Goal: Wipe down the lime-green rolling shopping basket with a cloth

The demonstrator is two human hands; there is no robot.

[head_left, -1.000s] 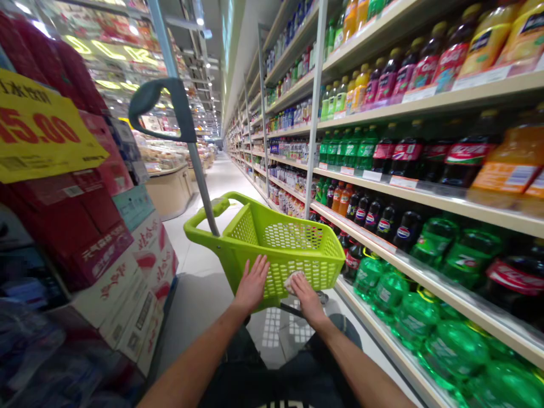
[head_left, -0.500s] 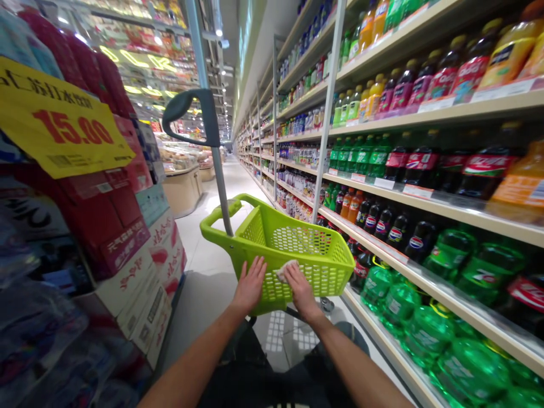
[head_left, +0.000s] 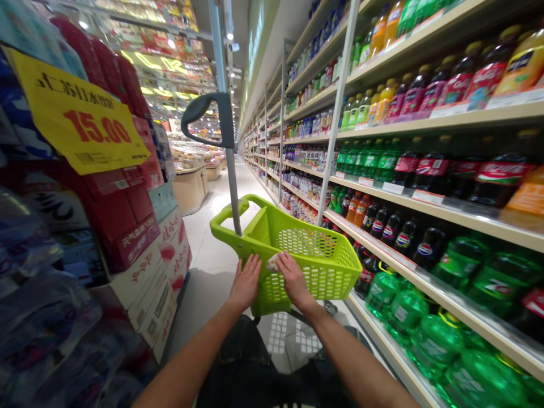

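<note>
Pinching a cloth [head_left: 272, 262] against the basket [head_left: 327, 272] just under its rim, the right hand [head_left: 294, 281] has its fingers clamped on it. Since a second ago the cloth has slid up and leftward, so more of the near wall is wiped. The left hand [head_left: 245, 281] lies flat beside it, fingers loosely together. Both forearms are outstretched.

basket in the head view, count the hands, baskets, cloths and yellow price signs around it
hands: 2 (left hand, right hand)
green basket: 1
white cloth: 1
yellow price sign: 1
total: 5
</note>
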